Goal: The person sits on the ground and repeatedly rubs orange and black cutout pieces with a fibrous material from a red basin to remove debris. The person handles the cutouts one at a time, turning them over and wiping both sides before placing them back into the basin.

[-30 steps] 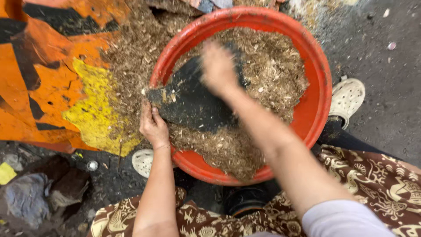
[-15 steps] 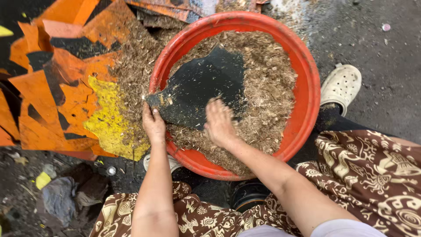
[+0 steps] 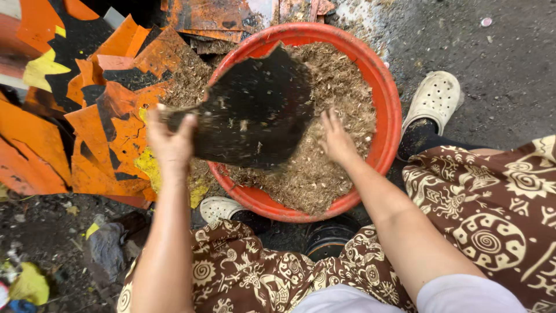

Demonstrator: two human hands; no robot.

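Two hands work over the red basin (image 3: pixel 389 110). Our left hand (image 3: pixel 169 142) is clenched around the narrow end of a black sheet fragment (image 3: pixel 255 113), lifting it above the basin's left side. Its long axis runs left to right, broad end toward the centre. Our right hand (image 3: pixel 336 139) lies flat, fingers spread, on the brown shredded material (image 3: pixel 341 87).

Even, soft daylight with no harsh shadows or glare. Colours are vivid and focus is mostly sharp. The left hand (image 3: pixel 169 141) shows slight motion blur; wide-angle distortion stretches the edges.
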